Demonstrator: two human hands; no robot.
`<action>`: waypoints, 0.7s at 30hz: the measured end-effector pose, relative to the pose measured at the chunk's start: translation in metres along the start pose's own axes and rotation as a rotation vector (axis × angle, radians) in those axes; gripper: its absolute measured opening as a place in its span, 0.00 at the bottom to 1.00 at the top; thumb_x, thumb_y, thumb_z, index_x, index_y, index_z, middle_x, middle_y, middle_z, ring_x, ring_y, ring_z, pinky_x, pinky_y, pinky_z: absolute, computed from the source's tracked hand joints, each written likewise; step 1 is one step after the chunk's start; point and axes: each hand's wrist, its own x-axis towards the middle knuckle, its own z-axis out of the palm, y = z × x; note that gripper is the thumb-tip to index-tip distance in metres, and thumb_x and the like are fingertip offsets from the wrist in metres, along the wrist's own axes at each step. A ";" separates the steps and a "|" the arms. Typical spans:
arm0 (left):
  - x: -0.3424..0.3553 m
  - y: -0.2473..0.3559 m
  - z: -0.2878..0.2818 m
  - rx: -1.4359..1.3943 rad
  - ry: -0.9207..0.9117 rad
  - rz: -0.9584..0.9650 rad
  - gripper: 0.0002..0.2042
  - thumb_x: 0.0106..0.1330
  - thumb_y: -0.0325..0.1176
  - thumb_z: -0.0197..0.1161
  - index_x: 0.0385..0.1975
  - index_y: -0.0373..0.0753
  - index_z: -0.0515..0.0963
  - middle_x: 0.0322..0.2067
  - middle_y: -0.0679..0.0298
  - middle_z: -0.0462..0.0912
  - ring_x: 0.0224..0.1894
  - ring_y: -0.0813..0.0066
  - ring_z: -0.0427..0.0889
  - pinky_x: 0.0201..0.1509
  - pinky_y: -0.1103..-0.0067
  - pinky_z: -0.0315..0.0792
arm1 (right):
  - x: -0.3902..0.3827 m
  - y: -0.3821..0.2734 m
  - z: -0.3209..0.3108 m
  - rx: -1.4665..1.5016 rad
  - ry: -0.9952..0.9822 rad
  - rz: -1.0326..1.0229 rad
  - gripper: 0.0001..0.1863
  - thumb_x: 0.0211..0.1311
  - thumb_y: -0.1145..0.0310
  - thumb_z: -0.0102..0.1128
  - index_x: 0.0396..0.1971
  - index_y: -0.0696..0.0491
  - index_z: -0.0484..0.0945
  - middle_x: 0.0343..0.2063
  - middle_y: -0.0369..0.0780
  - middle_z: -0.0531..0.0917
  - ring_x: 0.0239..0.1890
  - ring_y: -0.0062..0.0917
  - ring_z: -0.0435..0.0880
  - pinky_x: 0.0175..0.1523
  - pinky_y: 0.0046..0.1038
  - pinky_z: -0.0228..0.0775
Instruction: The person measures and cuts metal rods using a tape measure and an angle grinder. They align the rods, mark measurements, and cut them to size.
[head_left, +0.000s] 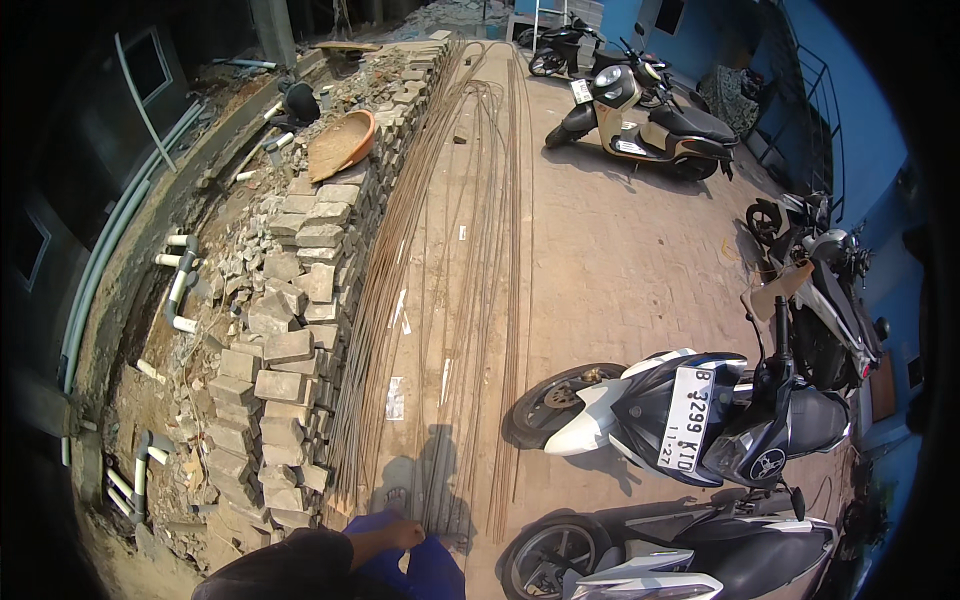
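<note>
My left hand [404, 536] is at the lower edge, in front of the blue cloth [435, 572] on my legs. Its fingers look curled closed; whether they grip the cloth or something small cannot be made out. A dark sleeve [290, 568] covers that arm. My right hand does not show. Beyond the hand, a bundle of thick grey rods [432, 500] lies on the ground, partly in my shadow. Long thin rusty steel bars [385, 265] run away from me along the paving.
Stacked grey paving blocks [287, 385] form a low wall on the left, with an orange basin [345, 143] on top. Past it lies a rubble trench with pipes [180, 280]. Parked on the right are several motorbikes, including a white and black one [650, 410] and a cream scooter [630, 125].
</note>
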 end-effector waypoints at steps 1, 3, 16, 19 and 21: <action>0.000 -0.015 0.015 -0.008 -0.016 0.004 0.16 0.72 0.41 0.54 0.41 0.38 0.86 0.39 0.52 0.89 0.44 0.57 0.89 0.50 0.63 0.78 | 0.013 -0.010 0.001 0.071 0.005 -0.031 0.17 0.76 0.59 0.50 0.35 0.51 0.87 0.30 0.45 0.87 0.34 0.45 0.83 0.43 0.49 0.75; -0.002 -0.047 0.050 0.022 -0.066 0.028 0.17 0.75 0.44 0.52 0.45 0.39 0.84 0.42 0.54 0.88 0.49 0.57 0.87 0.56 0.65 0.76 | 0.051 -0.037 0.001 0.002 -0.042 -0.049 0.20 0.77 0.54 0.50 0.38 0.51 0.87 0.32 0.44 0.88 0.35 0.39 0.86 0.43 0.45 0.77; 0.130 -0.149 0.065 -0.297 0.107 -0.093 0.17 0.76 0.39 0.59 0.56 0.34 0.79 0.42 0.48 0.88 0.44 0.56 0.89 0.49 0.64 0.80 | 0.390 -0.144 0.029 0.198 -0.172 0.206 0.15 0.73 0.62 0.57 0.47 0.59 0.82 0.35 0.44 0.90 0.38 0.29 0.90 0.46 0.31 0.80; 0.191 -0.164 0.042 -0.280 0.249 -0.016 0.18 0.75 0.39 0.60 0.57 0.34 0.78 0.44 0.48 0.88 0.47 0.55 0.89 0.51 0.65 0.80 | 0.459 -0.106 0.054 0.057 -0.194 0.177 0.19 0.72 0.57 0.58 0.47 0.58 0.82 0.37 0.48 0.89 0.43 0.38 0.89 0.50 0.37 0.79; 0.224 -0.166 0.028 -0.170 0.234 -0.022 0.19 0.75 0.38 0.62 0.58 0.33 0.77 0.48 0.47 0.86 0.48 0.53 0.88 0.53 0.64 0.79 | 0.496 -0.077 0.071 -0.024 -0.189 0.192 0.21 0.70 0.57 0.57 0.50 0.59 0.82 0.40 0.55 0.88 0.49 0.49 0.87 0.56 0.44 0.77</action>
